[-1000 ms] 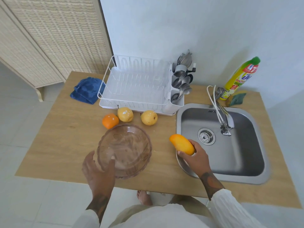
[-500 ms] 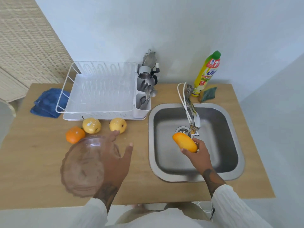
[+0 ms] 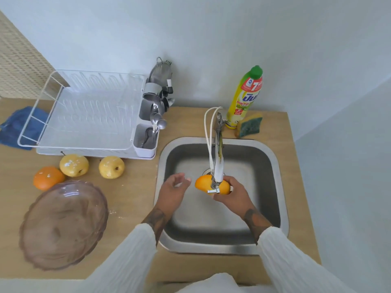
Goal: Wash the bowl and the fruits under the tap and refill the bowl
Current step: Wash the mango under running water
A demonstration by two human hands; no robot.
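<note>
the orange-yellow fruit (image 3: 211, 185) sits under the tap (image 3: 218, 166) over the sink (image 3: 273, 157), gripped by the right hand (image 3: 230, 193). the left hand (image 3: 173, 191) hovers just beside it, fingers loosely spread, holding nothing. the brown glass bowl (image 3: 63, 225) rests on the bench (image 3: 131, 199) to the left, with an orange (image 3: 48, 178) and 2 yellow apples (image 3: 74, 165) (image 3: 111, 167) behind it, in front of the white dish rack (image 3: 88, 115).

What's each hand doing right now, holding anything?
Left hand: open, fingers loosely curled, holding nothing, over the sink edge.
Right hand: gripping the orange fruit under the tap.
</note>
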